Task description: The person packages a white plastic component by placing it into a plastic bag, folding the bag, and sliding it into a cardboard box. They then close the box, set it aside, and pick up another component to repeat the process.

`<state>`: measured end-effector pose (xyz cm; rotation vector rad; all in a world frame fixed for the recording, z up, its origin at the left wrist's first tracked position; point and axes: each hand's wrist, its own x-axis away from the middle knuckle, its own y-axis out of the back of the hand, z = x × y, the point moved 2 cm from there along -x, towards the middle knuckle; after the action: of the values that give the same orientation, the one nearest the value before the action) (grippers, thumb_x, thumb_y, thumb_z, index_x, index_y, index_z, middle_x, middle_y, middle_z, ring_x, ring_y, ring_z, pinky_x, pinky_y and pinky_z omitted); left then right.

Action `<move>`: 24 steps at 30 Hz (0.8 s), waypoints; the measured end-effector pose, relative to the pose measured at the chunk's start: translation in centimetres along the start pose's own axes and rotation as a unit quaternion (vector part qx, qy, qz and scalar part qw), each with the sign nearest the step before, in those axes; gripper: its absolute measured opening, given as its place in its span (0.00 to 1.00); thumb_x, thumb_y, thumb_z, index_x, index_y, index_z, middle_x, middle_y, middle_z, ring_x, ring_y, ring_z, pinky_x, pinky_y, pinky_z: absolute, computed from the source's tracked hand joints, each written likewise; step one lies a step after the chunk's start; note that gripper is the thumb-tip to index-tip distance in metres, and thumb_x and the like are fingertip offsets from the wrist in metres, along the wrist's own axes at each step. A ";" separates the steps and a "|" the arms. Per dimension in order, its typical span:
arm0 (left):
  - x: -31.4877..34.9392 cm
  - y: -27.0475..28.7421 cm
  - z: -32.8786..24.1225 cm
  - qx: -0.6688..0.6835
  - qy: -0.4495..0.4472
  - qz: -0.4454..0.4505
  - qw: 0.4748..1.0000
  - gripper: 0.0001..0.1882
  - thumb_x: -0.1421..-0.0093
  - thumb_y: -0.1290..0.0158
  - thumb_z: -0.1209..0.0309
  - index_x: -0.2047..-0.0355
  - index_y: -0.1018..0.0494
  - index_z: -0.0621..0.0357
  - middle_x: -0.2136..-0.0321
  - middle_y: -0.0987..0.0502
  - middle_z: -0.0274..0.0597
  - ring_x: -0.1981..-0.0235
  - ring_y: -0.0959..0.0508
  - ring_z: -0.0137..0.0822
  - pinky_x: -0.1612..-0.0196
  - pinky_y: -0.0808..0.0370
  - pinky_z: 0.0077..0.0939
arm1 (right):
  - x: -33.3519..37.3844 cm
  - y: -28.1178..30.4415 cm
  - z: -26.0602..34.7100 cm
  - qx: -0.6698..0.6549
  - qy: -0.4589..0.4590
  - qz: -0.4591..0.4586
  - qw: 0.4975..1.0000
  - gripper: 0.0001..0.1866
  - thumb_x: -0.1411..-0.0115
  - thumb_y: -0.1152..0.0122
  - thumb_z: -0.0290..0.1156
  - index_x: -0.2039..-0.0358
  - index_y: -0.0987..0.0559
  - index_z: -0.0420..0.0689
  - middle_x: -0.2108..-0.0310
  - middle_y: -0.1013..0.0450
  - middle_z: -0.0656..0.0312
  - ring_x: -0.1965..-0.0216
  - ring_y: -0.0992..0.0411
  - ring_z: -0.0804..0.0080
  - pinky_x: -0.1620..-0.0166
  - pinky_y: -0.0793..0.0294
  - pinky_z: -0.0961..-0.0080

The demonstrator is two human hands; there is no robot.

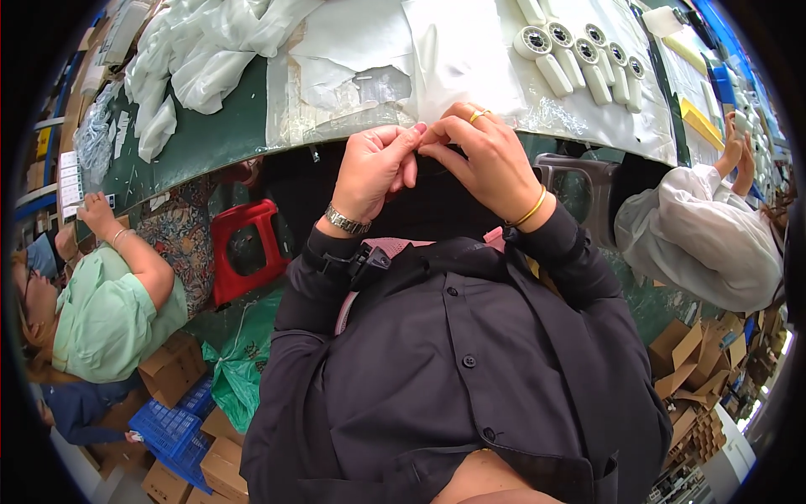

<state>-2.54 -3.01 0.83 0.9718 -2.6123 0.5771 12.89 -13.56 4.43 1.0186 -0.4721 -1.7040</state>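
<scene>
My left hand (374, 170) and my right hand (487, 161) meet at the fingertips, just off the near edge of the worktable. The left hand is curled, its thumb pressed toward the right hand's fingers. Thumb and forefinger of my right hand are pinched together at the same spot. Whatever is between them, if anything, is too small to make out. Beyond my hands a white plastic sheet (462, 59) lies on the table. Several white handheld fans (588, 59) with round dark-ringed heads lie in a group to the right of it.
A heap of white plastic bags (210, 50) covers the table's left part. A person in light green (117, 311) sits at left, one in white (697, 235) at right. A red stool (243, 252), blue crates (172, 437) and cardboard boxes (225, 466) stand below.
</scene>
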 end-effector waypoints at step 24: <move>-0.5 0.5 0.2 0.001 -0.019 -0.004 1.000 0.16 0.30 0.37 0.61 0.71 0.21 0.58 0.85 0.25 0.28 0.89 0.36 0.15 0.84 0.45 0.14 | -0.3 0.4 -0.4 -0.044 0.016 0.020 0.999 0.07 0.37 0.30 0.29 0.63 0.21 0.44 0.64 0.25 0.60 0.61 0.24 0.58 0.56 0.25 0.65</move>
<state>-2.60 -2.49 0.31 1.0020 -2.6405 0.5640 13.48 -13.36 4.63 0.9644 -0.3913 -1.6563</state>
